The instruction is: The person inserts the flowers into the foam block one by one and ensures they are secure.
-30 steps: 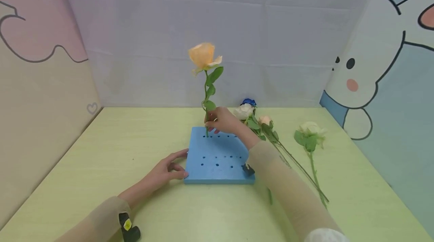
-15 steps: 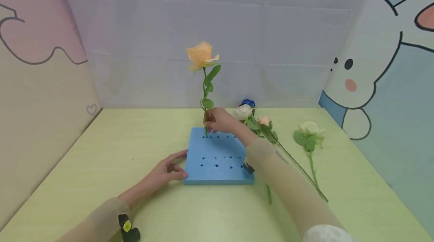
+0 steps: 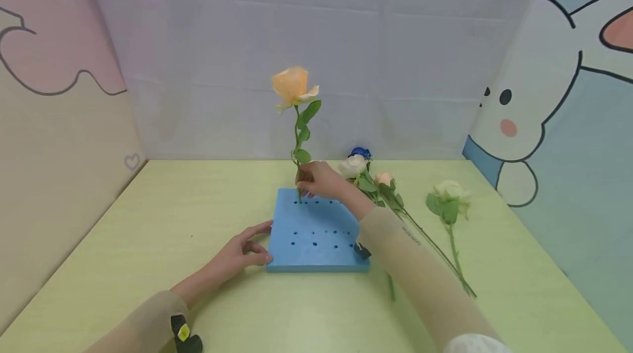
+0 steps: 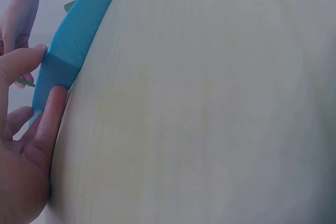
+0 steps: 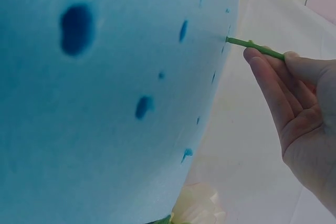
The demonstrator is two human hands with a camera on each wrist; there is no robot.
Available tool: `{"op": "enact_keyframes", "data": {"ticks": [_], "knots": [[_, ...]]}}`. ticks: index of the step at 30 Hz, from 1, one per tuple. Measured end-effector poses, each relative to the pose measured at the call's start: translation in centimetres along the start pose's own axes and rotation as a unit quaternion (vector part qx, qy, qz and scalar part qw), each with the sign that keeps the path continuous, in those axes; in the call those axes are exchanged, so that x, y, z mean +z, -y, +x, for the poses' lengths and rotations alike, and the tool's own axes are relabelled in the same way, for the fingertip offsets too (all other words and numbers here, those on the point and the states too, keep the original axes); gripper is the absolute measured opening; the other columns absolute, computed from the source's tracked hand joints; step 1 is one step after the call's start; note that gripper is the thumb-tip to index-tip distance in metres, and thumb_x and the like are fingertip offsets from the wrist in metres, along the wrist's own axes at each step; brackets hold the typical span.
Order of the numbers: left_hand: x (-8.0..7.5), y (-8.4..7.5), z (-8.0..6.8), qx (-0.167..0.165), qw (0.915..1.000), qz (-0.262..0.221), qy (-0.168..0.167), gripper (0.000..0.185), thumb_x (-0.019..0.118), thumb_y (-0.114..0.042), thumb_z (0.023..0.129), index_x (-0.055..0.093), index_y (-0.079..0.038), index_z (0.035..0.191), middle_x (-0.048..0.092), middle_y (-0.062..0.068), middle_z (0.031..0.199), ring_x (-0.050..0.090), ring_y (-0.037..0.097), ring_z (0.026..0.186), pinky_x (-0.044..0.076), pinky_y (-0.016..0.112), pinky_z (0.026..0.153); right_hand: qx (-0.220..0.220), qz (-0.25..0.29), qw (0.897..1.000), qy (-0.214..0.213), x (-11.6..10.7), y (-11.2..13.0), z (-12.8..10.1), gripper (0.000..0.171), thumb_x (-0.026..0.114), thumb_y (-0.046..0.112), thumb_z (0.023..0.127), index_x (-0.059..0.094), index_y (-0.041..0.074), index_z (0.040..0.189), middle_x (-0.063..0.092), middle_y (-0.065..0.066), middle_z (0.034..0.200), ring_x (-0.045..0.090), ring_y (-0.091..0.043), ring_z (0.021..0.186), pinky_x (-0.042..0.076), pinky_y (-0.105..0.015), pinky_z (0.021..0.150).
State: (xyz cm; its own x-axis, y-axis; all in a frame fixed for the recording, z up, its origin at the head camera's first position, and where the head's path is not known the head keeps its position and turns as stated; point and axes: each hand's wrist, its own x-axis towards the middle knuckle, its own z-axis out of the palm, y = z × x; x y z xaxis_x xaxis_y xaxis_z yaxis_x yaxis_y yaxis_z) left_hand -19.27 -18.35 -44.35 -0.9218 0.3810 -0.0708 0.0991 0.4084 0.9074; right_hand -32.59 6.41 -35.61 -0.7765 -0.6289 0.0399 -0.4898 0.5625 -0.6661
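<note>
Orange long-stemmed rose (image 3: 293,84) stands upright at frame centre; I see my right hand (image 3: 321,180) pinching its stem at a back hole of the blue perforated foam block (image 3: 316,232). My left hand (image 3: 242,248), fingers relaxed, touches the block's left edge. Loose roses (image 3: 395,193) lie to the right.

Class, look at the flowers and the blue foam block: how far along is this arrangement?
Done: nothing stands alone in the blue foam block yet. In hand: the right hand pinches the orange rose upright by its stem, whose tip meets a hole in the back row; the left hand steadies the block's near left corner. Left: the white rose, a small peach rose, a pale green rose and a blue flower lie on the table.
</note>
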Motion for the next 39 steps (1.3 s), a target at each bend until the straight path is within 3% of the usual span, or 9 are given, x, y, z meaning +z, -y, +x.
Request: {"op": "enact_keyframes", "data": {"ticks": [18, 39], "knots": [[-0.17, 0.01, 0.14, 0.004, 1.0000, 0.002, -0.001, 0.076, 0.074, -0.027, 0.089, 0.035, -0.018, 0.154, 0.040, 0.015, 0.156, 0.064, 0.020, 0.102, 0.045, 0.028, 0.086, 0.006, 0.005, 1.000, -0.004, 0.07, -0.11, 0.28, 0.012, 0.058, 0.013, 0.100, 0.064, 0.004, 0.105, 0.074, -0.013, 0.102, 0.072, -0.020, 0.086, 0.059, -0.033, 0.071], [0.02, -0.19, -0.08, 0.002, 1.0000, -0.001, 0.002, 0.075, 0.074, -0.026, 0.089, 0.035, -0.018, 0.153, 0.041, 0.015, 0.155, 0.064, 0.018, 0.100, 0.044, 0.029, 0.088, 0.013, 0.041, 0.999, 0.004, -0.45, -0.64, 0.21, 0.015, 0.063, 0.016, 0.097, 0.072, 0.006, 0.102, 0.077, -0.011, 0.097, 0.074, -0.023, 0.088, 0.059, -0.037, 0.075]]}}
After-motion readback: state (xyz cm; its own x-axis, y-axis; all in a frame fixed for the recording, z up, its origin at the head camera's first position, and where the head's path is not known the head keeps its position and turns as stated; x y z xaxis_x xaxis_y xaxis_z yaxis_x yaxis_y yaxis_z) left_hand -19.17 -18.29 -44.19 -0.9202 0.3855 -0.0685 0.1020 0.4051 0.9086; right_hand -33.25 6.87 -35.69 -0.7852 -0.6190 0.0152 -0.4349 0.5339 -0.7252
